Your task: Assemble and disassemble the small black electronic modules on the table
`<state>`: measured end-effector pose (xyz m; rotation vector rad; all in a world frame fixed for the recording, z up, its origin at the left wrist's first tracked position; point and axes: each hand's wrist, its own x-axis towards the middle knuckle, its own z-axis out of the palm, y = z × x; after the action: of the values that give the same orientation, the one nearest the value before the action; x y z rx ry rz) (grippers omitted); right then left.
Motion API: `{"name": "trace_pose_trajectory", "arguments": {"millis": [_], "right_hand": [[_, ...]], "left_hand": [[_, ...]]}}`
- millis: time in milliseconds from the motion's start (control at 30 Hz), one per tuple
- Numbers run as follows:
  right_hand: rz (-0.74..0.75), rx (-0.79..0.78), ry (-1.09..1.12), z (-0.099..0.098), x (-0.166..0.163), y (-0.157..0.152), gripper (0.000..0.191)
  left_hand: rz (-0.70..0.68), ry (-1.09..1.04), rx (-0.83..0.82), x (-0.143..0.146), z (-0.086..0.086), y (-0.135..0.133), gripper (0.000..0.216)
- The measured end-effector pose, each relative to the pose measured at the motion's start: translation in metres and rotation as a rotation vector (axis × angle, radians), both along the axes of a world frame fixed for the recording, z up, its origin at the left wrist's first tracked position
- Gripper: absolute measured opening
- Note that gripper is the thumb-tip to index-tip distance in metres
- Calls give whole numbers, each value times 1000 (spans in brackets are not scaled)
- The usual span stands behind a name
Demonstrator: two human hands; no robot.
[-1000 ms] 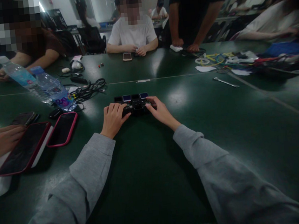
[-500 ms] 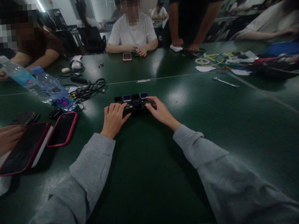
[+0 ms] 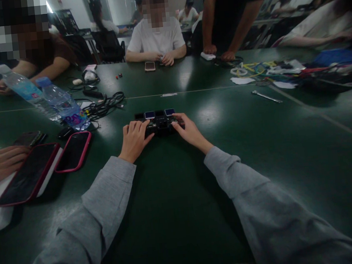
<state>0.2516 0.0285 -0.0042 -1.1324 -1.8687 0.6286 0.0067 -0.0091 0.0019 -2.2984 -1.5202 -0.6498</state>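
Note:
A black electronic device (image 3: 162, 124) with a row of small dark panels (image 3: 149, 115) along its far edge lies on the green table in front of me. Its left end is held by my left hand (image 3: 135, 136), fingers over the top and thumb at the near side. My right hand (image 3: 188, 131) grips the right end, with the index finger along the far side and the thumb on the near part. The fingers partly cover both ends, and the device's exact kind is unclear.
To the left lie pink-cased phones (image 3: 73, 152), tangled black cables (image 3: 108, 105) and a leaning water bottle (image 3: 64, 105). Another person's hand (image 3: 5, 165) rests at far left. A wrench (image 3: 266, 96) and a wire heap (image 3: 322, 68) lie to the right. People sit across the table.
Both my hands stay on the device with no clear movement. The standing person's arms across the table have shifted very slightly.

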Motion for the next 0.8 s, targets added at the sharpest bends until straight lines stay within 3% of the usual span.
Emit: {"name": "trace_pose_trajectory", "arguments": {"millis": [800], "right_hand": [[7,12,20,-4,0,3,37]], "left_hand": [[8,16,25,0,1,-1,43]]}}
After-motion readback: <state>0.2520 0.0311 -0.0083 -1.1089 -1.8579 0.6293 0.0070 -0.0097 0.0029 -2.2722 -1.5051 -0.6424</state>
